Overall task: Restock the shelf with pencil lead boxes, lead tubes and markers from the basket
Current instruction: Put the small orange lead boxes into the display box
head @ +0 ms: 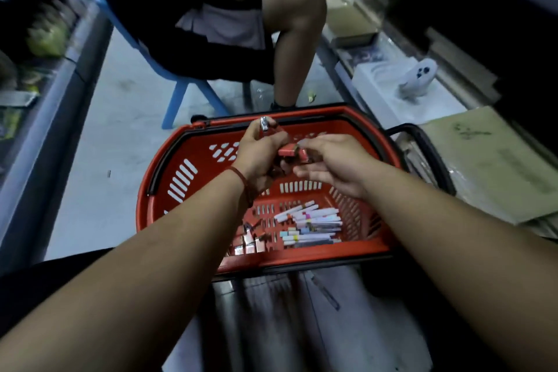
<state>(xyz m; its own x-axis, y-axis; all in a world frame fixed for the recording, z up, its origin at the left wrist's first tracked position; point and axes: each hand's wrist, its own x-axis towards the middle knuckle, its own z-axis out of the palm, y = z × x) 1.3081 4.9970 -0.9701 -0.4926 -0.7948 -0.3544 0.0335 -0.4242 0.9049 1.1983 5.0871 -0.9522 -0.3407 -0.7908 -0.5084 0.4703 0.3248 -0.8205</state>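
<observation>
Above the red basket [199, 145], the left hand [262, 157] grips a few lead boxes [265, 125] and the right hand [332, 164] pinches one red box [289, 150]. On the basket's floor lie markers [314, 220] and loose boxes [249, 244].

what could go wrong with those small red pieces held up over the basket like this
The left hand grips a silver-capped tube that sticks out above its fingers while it also meets the red box; handling both at once, either could slip. The right hand seems to pinch only the box's end, so it could drop into the red basket and mix with the loose markers.
</observation>
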